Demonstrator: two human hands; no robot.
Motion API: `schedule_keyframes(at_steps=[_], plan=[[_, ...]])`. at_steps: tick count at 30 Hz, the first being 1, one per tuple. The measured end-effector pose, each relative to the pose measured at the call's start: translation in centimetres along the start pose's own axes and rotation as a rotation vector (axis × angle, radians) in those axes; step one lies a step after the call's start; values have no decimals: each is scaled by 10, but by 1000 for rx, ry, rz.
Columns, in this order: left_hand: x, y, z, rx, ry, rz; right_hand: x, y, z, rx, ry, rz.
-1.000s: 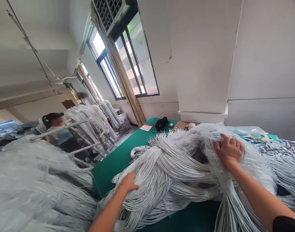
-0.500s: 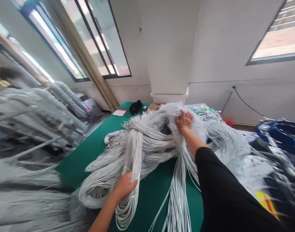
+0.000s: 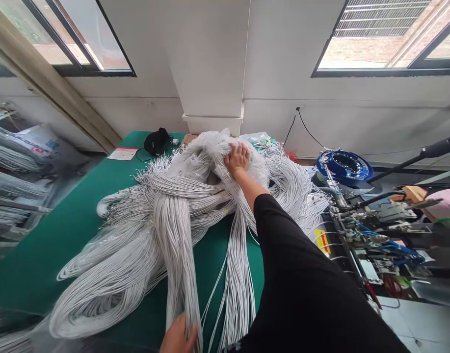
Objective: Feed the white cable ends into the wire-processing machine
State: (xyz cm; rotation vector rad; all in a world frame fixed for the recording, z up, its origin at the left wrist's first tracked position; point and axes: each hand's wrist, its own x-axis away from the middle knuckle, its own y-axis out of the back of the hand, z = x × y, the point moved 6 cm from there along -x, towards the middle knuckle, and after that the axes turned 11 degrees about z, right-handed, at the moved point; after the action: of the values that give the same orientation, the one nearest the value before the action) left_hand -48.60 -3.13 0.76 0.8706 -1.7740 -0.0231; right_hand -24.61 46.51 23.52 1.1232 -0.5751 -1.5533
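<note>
In the head view, my left hand [image 3: 178,336] is closed round the lower part of a bundle of thin white cables [image 3: 173,245] at the near table edge. Its upper end crosses a larger heap of looped white cables [image 3: 110,289] on the green tabletop. Farther back, my right hand [image 3: 238,158] rests with bent fingers on a cable bundle in clear plastic wrap [image 3: 213,152], gripping it from above. Loose white cable ends [image 3: 239,289] hang from under that hand toward me. The fingertips of my right hand are partly sunk in the plastic.
On the green table [image 3: 206,255], a black cap-like object [image 3: 157,141] and a red-and-white paper [image 3: 122,154] lie at the back. To the right is machinery [image 3: 379,235] with a blue round bowl [image 3: 344,165]. Racks of cables [image 3: 18,191] stand at left.
The view has turned to the right. My left hand has drawn its cable bundle down toward me, so the bundle hangs straighter. My right hand stays on the plastic-wrapped bundle.
</note>
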Motion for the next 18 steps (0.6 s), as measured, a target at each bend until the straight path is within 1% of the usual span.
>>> schedule_keyframes(at_steps=[1, 4, 8, 14, 16, 18], plan=[[-7, 1, 2, -12, 22, -6, 0, 0, 0, 6, -2, -1], [-27, 6, 1, -65, 53, -85, 1, 1, 0, 37, -7, 5], [-44, 8, -6, -107, 11, -115, 3, 2, 0, 75, -15, 30], [-48, 10, -7, -103, 20, -177, 3, 1, 1, 85, -4, 57], [-47, 8, -7, -14, 7, -191, 4, 1, 0, 80, 6, 35], [-43, 5, -9, 140, -47, -195, 4, 2, -1, 82, 12, -1]])
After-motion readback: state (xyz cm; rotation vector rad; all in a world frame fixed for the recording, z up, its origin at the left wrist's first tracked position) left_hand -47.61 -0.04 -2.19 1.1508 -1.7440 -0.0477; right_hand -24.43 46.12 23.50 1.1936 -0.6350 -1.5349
